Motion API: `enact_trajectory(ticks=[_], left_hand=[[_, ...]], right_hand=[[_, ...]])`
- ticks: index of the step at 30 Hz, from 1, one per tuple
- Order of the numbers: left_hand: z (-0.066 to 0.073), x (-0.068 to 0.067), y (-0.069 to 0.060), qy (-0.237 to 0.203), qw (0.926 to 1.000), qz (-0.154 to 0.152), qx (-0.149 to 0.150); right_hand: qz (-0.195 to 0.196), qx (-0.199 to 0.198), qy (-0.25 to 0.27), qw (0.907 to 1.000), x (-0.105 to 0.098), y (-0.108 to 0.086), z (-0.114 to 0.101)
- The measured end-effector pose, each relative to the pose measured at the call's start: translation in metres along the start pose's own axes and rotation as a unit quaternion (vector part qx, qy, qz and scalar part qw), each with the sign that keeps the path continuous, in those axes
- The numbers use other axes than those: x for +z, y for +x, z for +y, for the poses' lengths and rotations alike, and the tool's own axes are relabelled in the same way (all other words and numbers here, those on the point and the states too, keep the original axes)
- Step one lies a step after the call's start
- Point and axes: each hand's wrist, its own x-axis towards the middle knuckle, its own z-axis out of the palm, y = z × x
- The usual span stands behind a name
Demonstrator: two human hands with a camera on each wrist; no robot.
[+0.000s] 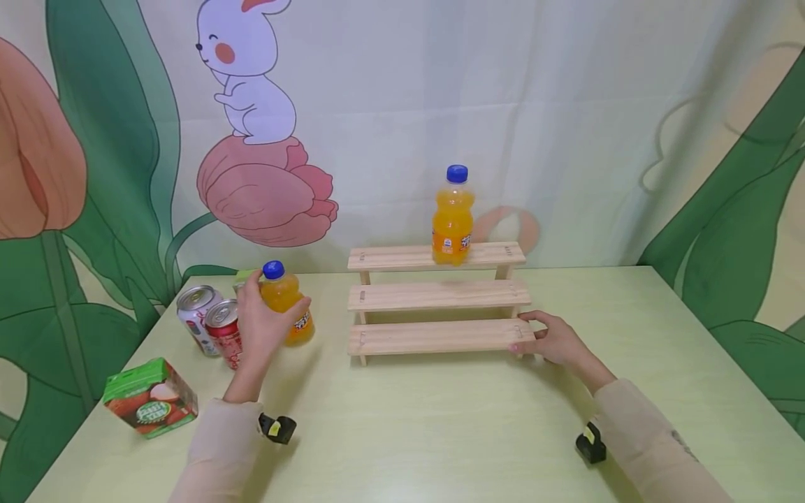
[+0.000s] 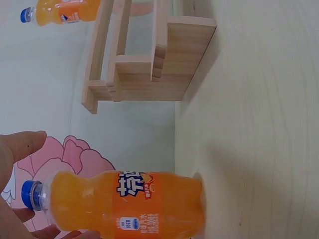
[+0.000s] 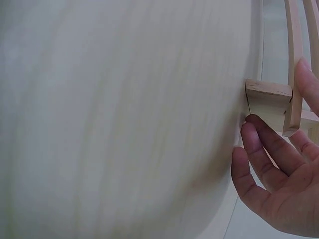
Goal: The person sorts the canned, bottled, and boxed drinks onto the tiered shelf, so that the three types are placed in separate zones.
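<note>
An orange drink bottle with a blue cap (image 1: 295, 328) (image 2: 134, 204) stands upright on the table at the left. My left hand (image 1: 264, 325) (image 2: 10, 184) is around its upper part; in the left wrist view the thumb is straight and apart from the bottle, while the fingers lie partly hidden behind its neck. At the right end of a three-step wooden shelf (image 1: 434, 338) (image 2: 159, 89) (image 3: 269, 88), my right hand (image 1: 560, 344) (image 3: 284, 184) grips the lowest board, thumb at the front edge. A second orange bottle (image 1: 451, 227) (image 2: 67, 11) stands on the top step.
Left of my left hand stand a red can (image 1: 223, 325) and a whitish can (image 1: 196, 311). Nearer the left edge is a green-and-red carton (image 1: 151, 398). A green item (image 1: 244, 278) is partly hidden behind the left hand. A printed curtain hangs behind the table (image 1: 402, 433).
</note>
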Motion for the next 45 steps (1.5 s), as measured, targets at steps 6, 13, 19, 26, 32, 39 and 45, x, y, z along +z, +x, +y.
enact_trajectory(ticks=[6,13,19,26,32,39,45], left_hand=[[-0.006,0.01,0.003,-0.023,0.9994,0.027,0.002],[-0.009,0.016,0.005,-0.056,0.9972,0.046,-0.017],[-0.012,0.021,0.01,-0.071,0.995,0.068,-0.019],[-0.012,0.022,0.012,-0.07,0.9949,0.072,-0.011],[-0.012,0.02,0.012,-0.057,0.9958,0.071,-0.009],[-0.009,0.021,0.012,-0.056,0.9965,0.061,-0.006],[-0.004,0.018,0.012,-0.055,0.9965,0.062,0.013]], right_hand=[[-0.001,0.001,0.003,1.0,0.0,-0.001,0.0],[0.0,0.001,0.007,1.0,0.001,-0.003,-0.002],[0.002,0.0,0.004,1.0,0.001,-0.004,-0.002],[0.003,0.003,0.007,1.0,0.001,-0.003,-0.001],[0.004,-0.009,0.009,0.9999,0.001,-0.004,-0.005],[0.005,-0.008,0.008,0.9999,0.001,-0.003,-0.004],[0.006,-0.011,0.006,0.9999,0.001,-0.003,-0.002]])
